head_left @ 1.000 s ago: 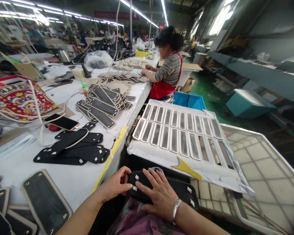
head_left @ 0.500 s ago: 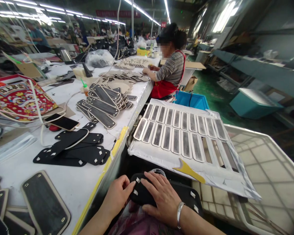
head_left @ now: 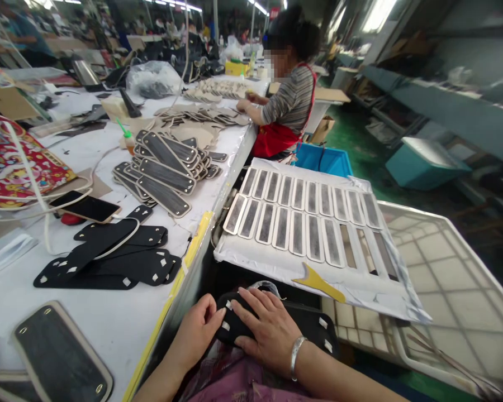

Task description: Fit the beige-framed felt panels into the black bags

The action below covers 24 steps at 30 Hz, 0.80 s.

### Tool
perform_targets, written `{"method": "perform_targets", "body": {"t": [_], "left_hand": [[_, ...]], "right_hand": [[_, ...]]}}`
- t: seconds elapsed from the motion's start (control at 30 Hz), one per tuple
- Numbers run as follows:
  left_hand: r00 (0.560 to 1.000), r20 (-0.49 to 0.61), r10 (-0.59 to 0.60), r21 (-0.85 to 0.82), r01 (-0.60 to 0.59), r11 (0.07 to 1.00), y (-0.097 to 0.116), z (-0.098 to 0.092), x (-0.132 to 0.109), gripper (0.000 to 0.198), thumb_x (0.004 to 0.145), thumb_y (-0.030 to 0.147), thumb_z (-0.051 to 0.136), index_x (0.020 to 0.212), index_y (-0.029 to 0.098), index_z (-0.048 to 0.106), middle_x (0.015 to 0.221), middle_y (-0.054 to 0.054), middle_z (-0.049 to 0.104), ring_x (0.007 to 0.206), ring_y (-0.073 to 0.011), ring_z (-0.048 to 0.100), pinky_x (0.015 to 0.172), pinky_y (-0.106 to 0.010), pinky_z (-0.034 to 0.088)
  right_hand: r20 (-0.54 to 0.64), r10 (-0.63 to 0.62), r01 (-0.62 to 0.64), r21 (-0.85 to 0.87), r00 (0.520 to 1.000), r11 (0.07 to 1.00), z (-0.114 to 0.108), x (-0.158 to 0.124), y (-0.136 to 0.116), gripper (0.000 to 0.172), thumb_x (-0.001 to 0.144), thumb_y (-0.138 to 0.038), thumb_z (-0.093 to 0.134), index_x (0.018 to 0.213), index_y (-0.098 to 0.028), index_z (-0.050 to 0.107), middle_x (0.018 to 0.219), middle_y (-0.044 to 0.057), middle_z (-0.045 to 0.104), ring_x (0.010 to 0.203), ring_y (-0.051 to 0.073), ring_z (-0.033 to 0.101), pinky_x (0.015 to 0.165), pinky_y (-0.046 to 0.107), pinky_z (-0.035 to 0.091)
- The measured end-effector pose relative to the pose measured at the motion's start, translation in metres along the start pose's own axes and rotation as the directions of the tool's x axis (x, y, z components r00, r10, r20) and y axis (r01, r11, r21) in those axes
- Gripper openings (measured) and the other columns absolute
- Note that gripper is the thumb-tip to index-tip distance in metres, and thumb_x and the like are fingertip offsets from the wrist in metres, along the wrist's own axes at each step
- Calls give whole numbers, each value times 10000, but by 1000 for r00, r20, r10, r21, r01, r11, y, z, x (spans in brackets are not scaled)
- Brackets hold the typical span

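A black padded panel (head_left: 305,322) with rounded ends and small white tabs near its corners lies over my lap, beside the table edge. My left hand (head_left: 198,329) is closed at the panel's left end, its thumb pressed on the rim and its other fingers curled. Flat across the panel's top rests my right hand (head_left: 268,329), fingers stretched out, with a bracelet (head_left: 297,357) at the wrist. Part of the panel is hidden under this hand. Similar black panels (head_left: 109,271) are piled on the table to the left.
A white-covered board (head_left: 251,251) carries rows of grey pieces (head_left: 280,229) and a yellow spreader (head_left: 318,283). Grey panels (head_left: 167,176) are stacked on the table (head_left: 159,304), near a phone (head_left: 86,206) with a cable. A co-worker (head_left: 287,106) sits farther along. A white crate (head_left: 444,223) stands right.
The view has tilted and shifted a little, so the table's things appear farther left and higher. Both hands keep nearly the same hold and place on the black panel.
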<state>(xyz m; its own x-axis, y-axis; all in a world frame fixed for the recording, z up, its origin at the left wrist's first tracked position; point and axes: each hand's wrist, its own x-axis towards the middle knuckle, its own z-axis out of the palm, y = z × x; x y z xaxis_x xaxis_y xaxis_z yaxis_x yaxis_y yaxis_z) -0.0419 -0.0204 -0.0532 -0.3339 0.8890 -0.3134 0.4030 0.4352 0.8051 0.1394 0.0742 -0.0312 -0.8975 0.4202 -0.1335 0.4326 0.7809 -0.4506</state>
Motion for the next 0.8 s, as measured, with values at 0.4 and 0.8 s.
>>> {"method": "perform_targets", "body": {"t": [0.4,0.8], "left_hand": [[771,123,624,535,-581,613,58,55,12,405,874,403,389,1152,138,519,1141,-131,584,1053,-267,519,904,-402,384],[840,380,387,670,-539,510,68,65,-1,657,830,536,393,1338,121,400,1332,-164,459,1191,-335,419,997,-484,286]], "right_hand": [[-235,532,-543,22,813,840,-31,-63,44,405,947,-395,272,1002,-168,603,954,79,649,936,207,583,839,339,410],[-314,445,-502,-129,839,855,-14,-64,31,346,911,-431,349,1032,-218,593,965,64,647,930,238,584,819,384,406]]}}
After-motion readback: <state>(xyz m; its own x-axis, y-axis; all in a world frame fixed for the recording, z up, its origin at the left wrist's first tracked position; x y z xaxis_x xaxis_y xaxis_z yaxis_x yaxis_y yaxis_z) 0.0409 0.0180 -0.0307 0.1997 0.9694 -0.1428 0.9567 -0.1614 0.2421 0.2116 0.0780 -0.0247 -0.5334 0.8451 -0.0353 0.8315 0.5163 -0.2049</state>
